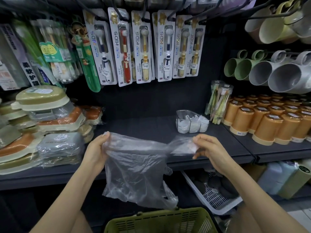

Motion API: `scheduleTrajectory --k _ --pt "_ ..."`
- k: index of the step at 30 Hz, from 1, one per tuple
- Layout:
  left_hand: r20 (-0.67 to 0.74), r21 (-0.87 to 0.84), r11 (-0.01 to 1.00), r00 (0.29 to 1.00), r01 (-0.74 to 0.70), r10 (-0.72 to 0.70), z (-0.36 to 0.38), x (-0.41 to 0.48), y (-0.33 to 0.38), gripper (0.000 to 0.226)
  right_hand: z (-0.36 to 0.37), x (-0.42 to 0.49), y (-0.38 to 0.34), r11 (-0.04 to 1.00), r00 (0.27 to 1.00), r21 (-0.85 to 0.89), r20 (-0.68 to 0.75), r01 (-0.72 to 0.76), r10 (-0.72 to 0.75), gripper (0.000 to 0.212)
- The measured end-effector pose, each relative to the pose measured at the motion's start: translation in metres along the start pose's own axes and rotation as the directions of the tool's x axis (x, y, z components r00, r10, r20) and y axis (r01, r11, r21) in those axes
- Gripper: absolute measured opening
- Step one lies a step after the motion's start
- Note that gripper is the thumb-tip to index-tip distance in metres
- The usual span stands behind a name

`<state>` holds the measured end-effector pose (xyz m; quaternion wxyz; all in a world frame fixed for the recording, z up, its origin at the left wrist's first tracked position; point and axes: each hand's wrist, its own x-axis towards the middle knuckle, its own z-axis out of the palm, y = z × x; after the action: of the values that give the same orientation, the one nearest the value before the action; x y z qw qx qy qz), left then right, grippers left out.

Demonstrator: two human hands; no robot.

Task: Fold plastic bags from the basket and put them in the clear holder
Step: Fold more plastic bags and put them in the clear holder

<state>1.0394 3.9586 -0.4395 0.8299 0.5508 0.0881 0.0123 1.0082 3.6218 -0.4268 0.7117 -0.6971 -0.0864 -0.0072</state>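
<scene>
while left hand [96, 153], right hand [210, 151] pinch bag [134, 167] | holder [183, 113] seemingly part-full

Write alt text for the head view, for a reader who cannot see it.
A left hand and a right hand pinch a thin clear plastic bag by its top edge, stretched above a green basket. Behind, on a dark shelf, a clear holder contains folded bags.

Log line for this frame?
left hand: grips plastic bag | right hand: pinches it | state: unfolded, over green basket | clear holder: on shelf
</scene>
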Motion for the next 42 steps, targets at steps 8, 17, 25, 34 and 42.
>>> scheduleTrajectory --k 8,17,25,34,42 --pt "-0.068 -0.187 0.982 0.998 -0.019 0.006 0.010 0.000 0.008 0.017 -0.005 -0.007 0.001 0.986 0.995 -0.156 0.084 0.063 -0.050 0.031" --pt "-0.074 -0.141 0.986 0.994 -0.089 0.079 0.005 -0.002 0.014 0.026 -0.009 -0.009 -0.004 0.988 0.994 -0.105 0.008 0.111 -0.111 0.041" --pt "0.013 -0.065 0.981 0.983 -0.181 0.182 0.018 -0.009 0.019 0.036 0.046 -0.007 0.001 0.728 0.929 -0.591 0.112 0.348 -0.353 0.050" --pt "0.044 -0.054 0.971 0.971 -0.233 0.235 0.018 -0.012 0.023 0.013 0.087 0.021 0.010 0.700 0.927 -0.644 0.041 0.309 -0.372 0.048" --pt "0.072 -0.025 0.968 0.965 -0.251 0.252 0.019 -0.012 0.028 0.022 0.093 0.034 0.019 0.741 0.953 -0.608 0.105 0.287 -0.283 0.011"
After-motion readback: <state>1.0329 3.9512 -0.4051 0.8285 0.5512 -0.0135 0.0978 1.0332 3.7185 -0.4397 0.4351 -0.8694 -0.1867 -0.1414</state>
